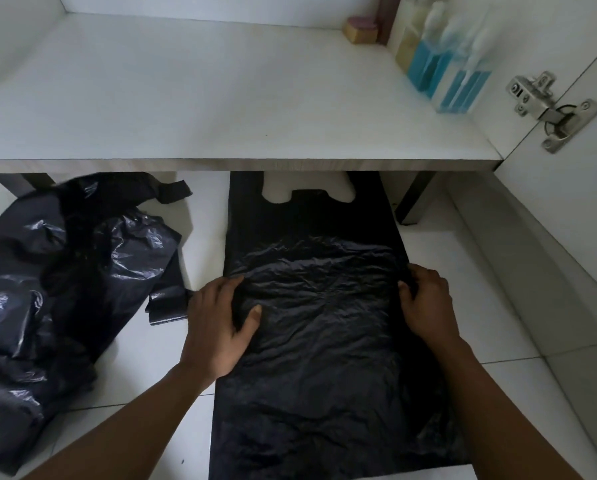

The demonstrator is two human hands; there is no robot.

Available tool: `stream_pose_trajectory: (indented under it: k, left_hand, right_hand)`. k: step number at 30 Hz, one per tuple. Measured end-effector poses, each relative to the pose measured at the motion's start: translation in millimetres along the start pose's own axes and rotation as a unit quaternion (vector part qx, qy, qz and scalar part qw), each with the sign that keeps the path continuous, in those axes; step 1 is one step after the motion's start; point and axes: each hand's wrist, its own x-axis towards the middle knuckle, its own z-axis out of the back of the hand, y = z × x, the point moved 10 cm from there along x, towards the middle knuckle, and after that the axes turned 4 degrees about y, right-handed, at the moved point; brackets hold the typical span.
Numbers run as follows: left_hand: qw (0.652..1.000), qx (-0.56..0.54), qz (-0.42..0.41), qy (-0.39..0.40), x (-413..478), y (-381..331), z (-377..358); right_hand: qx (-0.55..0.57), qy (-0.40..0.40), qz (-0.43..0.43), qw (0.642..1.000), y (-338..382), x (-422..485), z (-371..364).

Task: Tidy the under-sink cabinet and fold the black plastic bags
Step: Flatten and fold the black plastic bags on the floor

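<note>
The white cabinet floor (220,98) spans the top. In front of it, the flat black bag (324,358) lies on the floor tiles (497,341), with the crumpled black bags (47,289) to its left. The left hand (220,320) and right hand (428,299) grasp its side edges with curled fingers.

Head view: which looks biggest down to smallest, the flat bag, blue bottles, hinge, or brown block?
1. flat bag, by far
2. blue bottles
3. hinge, close behind the bottles
4. brown block

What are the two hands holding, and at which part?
Both hold the flat black bag: left hand grips its left edge, right hand pinches its right edge.
</note>
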Motion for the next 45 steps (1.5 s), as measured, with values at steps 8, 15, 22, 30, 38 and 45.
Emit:
stream_pose_trajectory:
  k: [8,15,22,30,38,45]
  left_hand:
    - [0.999,-0.024,-0.011,0.021,4.1,-4.6,4.7]
    - [0.984,0.14,-0.067,0.09,0.1,-24.2,-19.6]
    - [0.978,0.174,-0.064,0.091,-0.3,-25.7,-21.4]
    - [0.98,0.189,-0.059,0.039,2.0,-24.1,25.8]
    - [0.923,0.355,0.027,-0.143,9.2,26.5,188.9]
    - [0.923,0.244,0.293,-0.059,6.1,119.1,254.0]
  right_hand:
    - [-0.099,-0.041,-0.01,0.994,30.5,-4.3,3.2]
    - [-0.186,0.067,0.123,0.972,87.4,-20.1,-68.0]
    - [-0.207,0.08,0.123,0.967,84.7,-19.7,-71.8]
    - [-0.169,0.071,0.15,0.972,135.1,-22.0,-69.4]
    - [0.05,0.212,0.283,0.934,314.1,-52.0,-153.7]
    - [0.25,0.406,0.242,0.845,403.4,-115.4,-214.1]
